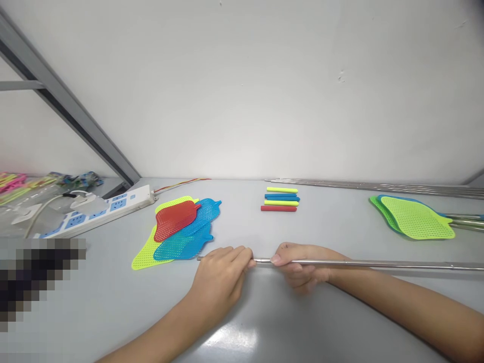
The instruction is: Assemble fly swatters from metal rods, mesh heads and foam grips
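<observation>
A long metal telescopic rod point(378, 263) lies level across the front of the table, running out of view on the right. My left hand point(226, 267) is wrapped round its thin left end, whose tip pokes out past the fingers. Just to the right, my right hand point(300, 264) grips the same rod, thumb on top; a short stretch of bare rod shows between the hands. Left of my left hand lies an overlapping pile of perforated plastic fly swatter heads: red point(176, 220), blue point(185, 244) and yellow-green point(145, 254).
Behind the hands lie several coloured plastic tubes point(282, 202). Thin metal rods point(378, 186) run along the wall. Fly swatters with yellow-green, green and blue heads point(419, 219) rest at the right. A power strip point(109, 212) with plugs and plastic bags point(38, 196) occupy the left.
</observation>
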### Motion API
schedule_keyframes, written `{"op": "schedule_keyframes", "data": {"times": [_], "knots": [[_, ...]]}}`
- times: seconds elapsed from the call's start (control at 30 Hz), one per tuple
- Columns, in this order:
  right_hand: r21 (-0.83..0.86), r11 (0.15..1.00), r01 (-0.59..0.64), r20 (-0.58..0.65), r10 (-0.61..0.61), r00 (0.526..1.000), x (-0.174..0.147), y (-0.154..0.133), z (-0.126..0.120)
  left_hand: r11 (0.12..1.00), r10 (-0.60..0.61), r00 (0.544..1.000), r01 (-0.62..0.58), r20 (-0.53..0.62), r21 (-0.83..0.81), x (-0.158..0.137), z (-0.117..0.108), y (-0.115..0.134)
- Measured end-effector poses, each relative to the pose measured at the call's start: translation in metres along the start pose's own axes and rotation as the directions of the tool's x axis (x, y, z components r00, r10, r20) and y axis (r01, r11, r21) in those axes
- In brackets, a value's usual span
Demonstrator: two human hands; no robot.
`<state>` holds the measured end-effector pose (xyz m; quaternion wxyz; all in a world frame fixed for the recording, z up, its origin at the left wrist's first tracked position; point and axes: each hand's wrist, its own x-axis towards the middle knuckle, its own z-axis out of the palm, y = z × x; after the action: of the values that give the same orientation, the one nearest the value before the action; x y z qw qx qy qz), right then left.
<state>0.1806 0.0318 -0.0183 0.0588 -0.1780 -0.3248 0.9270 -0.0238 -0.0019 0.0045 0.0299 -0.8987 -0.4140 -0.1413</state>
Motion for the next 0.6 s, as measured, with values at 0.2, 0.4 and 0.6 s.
{"op": "schedule_keyframes", "data": {"times": [0.2,0.4,0.6], "knots": [[-0.004,1.000,0.007,-0.016,-0.007,1.000,0.0011,-0.0002,0.0004,1.000,-0.019,1.000,0.020,0.009,-0.005,-0.0012,-0.0008,0.0033],[-0.012,1.000,-0.001,-0.023,0.000,1.000,0.0011,-0.0012,0.0021,0.999,-0.034,0.999,0.035,0.014,-0.026,-0.0010,-0.0007,0.0066],[-0.030,1.000,-0.005,-0.031,0.004,1.000,0.0005,-0.0003,0.0022,0.997,-0.048,0.999,0.049,0.021,-0.053,-0.0015,-0.0012,0.0100]]}}
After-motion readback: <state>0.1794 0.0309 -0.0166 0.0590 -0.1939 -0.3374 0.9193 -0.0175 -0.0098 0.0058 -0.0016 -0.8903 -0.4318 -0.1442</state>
